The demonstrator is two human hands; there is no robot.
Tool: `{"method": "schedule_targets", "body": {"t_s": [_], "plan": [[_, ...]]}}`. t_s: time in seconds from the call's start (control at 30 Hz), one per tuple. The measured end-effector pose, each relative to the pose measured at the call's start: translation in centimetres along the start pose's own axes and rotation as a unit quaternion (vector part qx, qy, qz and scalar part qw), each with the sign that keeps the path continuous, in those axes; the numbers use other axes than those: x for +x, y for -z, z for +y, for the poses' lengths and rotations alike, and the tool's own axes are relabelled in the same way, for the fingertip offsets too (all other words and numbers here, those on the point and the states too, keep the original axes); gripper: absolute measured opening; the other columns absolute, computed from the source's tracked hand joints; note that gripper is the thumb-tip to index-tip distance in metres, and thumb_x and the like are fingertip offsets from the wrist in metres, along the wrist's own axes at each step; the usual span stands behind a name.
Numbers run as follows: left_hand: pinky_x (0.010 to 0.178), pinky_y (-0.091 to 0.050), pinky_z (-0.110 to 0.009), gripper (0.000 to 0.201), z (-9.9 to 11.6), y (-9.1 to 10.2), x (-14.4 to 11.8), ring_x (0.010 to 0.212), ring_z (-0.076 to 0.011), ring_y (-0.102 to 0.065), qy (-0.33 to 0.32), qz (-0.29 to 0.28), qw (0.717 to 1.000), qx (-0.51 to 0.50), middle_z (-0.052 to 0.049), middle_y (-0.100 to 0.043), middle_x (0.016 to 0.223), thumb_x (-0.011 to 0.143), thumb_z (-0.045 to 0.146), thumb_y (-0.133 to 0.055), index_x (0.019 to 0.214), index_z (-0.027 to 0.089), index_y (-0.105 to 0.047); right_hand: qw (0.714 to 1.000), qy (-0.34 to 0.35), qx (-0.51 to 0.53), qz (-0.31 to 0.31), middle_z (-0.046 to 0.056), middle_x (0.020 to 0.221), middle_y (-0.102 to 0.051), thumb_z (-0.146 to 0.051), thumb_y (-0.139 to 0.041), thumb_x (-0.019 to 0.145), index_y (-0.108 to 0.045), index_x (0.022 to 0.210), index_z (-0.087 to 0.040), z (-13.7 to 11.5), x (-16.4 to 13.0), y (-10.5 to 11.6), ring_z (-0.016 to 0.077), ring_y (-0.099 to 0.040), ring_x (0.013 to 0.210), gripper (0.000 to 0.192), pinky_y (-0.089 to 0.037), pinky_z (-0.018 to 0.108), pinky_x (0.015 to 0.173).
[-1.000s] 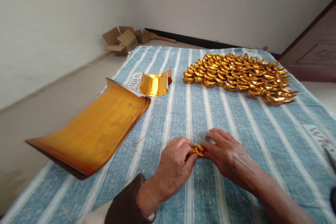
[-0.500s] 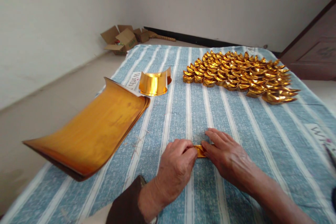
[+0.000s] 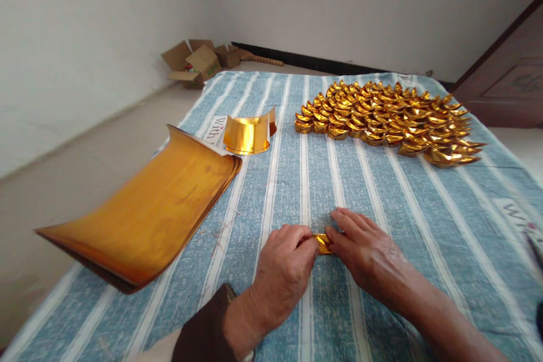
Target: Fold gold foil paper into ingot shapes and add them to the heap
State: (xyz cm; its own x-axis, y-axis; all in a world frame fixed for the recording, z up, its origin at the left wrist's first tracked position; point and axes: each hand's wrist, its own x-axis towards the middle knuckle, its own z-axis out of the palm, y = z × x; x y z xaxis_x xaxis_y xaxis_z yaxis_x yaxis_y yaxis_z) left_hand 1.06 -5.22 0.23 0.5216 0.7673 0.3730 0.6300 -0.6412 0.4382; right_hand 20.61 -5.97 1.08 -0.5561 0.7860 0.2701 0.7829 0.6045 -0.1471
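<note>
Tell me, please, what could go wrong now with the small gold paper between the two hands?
The left hand and right hand pinch the small gold paper from both ends; the thin foil might tear or crease wrongly. The stack of gold sheets overhangs the striped cloth edge and may slide off.

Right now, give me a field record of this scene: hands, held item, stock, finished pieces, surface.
left hand: pinching one end of the small folded gold foil piece
right hand: pinching the other end
sheet stock: stack of curled gold foil sheets, left
loose piece: curved gold foil strip, beyond the stack
finished: cluster of folded gold foil ingots, far right
surface: blue-and-white striped cloth
</note>
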Motion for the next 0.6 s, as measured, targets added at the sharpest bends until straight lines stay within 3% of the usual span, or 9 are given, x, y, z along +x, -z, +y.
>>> {"method": "schedule_targets", "body": {"t_s": [0.33,0.6], "plan": [[0.065,-0.045,-0.032,0.02,0.1,0.0,0.1,0.073,-0.0181,-0.054,0.004,-0.017,1.0,0.019,-0.003,-0.061,0.08,0.097,0.019,-0.051,0.081,0.016,-0.063,1.0,-0.005,-0.026,0.001,0.016,0.11,-0.063,-0.007,-0.045,0.092,-0.064,0.1,-0.012,-0.3,-0.2,-0.3,0.0293,-0.057,0.109,0.021,-0.053,0.041,0.083],[0.063,-0.043,-0.032,0.024,0.0,0.0,0.2,0.072,-0.0184,-0.053,-0.005,-0.013,0.999,0.03,-0.003,-0.061,0.079,0.098,0.02,-0.048,0.078,0.016,-0.06,0.999,-0.017,-0.04,0.016,0.012,0.091,-0.061,-0.005,-0.039,0.093,-0.063,0.088,-0.012,-1.0,0.1,-0.1,0.025,-0.056,0.084,0.026,-0.049,0.037,0.066]]}}
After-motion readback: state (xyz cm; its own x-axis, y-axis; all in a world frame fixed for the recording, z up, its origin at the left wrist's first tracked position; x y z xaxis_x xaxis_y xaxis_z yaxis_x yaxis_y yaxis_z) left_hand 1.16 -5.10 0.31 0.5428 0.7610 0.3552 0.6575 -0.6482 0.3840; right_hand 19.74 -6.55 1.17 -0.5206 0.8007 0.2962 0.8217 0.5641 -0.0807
